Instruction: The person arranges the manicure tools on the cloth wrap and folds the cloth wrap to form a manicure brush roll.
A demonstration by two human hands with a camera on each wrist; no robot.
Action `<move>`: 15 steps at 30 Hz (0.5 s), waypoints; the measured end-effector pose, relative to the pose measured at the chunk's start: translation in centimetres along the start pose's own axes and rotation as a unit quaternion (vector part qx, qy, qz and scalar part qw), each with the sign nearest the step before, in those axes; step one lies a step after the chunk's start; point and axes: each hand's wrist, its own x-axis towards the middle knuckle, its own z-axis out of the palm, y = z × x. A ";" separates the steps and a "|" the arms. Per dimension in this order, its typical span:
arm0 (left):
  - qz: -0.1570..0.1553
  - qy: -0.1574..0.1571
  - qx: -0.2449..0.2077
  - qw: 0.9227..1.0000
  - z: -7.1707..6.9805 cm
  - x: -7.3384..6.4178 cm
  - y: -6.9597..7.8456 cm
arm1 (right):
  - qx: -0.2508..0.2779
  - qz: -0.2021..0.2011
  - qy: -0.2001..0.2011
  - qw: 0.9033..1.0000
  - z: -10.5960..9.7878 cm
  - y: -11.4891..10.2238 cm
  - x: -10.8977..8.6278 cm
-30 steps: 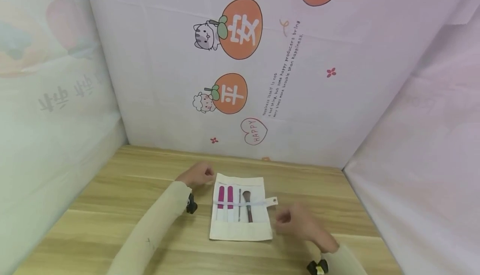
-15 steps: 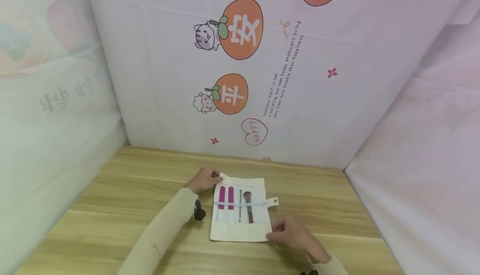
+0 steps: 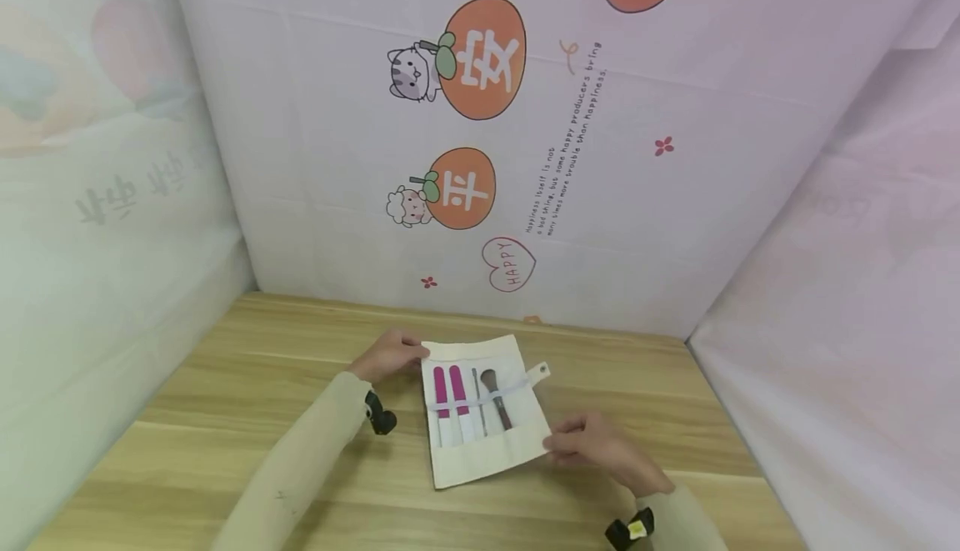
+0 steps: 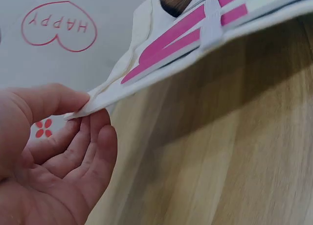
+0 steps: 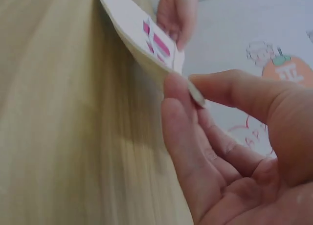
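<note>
Lifted since the earlier frame, the cream pouch (image 3: pixel 487 458) spans left hand (image 3: pixel 392 354) and right hand (image 3: pixel 602 451), each pinching a corner.

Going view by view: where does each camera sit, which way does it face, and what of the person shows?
Head: on the head, facing forward and down at the pouch; left hand, right hand and sleeves show.
Left wrist: faces the left hand pinching a pouch corner; only that hand shows.
Right wrist: faces the right hand pinching another corner; the left hand shows beyond.
Shared: head and left wrist both show the brush.
</note>
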 end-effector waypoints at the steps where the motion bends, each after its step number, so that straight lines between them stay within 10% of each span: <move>1: 0.002 -0.008 -0.006 1.000 -0.4 -0.1 -0.1 | 0.013 -0.001 -0.002 1.000 -0.4 0.0 0.2; 8: -0.002 -0.068 -0.083 0.994 -2.5 -1.8 -0.9 | 0.107 0.005 -0.024 0.994 -3.3 0.8 2.4; 15: -0.036 -0.079 -0.090 0.992 -2.5 -4.8 -1.8 | 0.105 0.016 0.035 0.994 -4.5 1.1 4.9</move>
